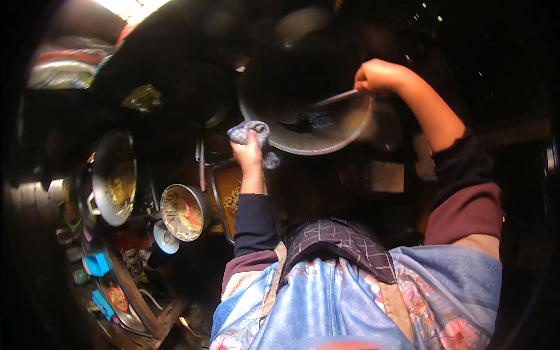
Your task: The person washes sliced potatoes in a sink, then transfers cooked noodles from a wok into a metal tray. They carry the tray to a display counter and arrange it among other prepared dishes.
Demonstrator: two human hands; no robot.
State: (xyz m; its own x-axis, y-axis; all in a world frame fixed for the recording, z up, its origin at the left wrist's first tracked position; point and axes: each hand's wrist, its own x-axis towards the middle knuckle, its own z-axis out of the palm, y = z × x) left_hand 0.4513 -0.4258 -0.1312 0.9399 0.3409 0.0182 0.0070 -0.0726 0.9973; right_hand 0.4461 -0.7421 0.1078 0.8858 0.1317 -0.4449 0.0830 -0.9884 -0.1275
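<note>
Here — cloth (240, 132) in left hand (248, 153).

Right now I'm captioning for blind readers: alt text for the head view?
A person's right hand holds a utensil over a large pan; the left hand grips a checked cloth near its rim. At left are a pot and wok.

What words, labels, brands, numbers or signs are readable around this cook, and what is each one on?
None: I can read no text anywhere.
Plastic-wrapped bundle, upper left: too blurred to tell whether it bears print.
Bright blue container, lower left: too small to tell.
Checked cloth in the left hand: pattern only, no lettering I can make out.
Blue flowered garment: likewise.
</note>
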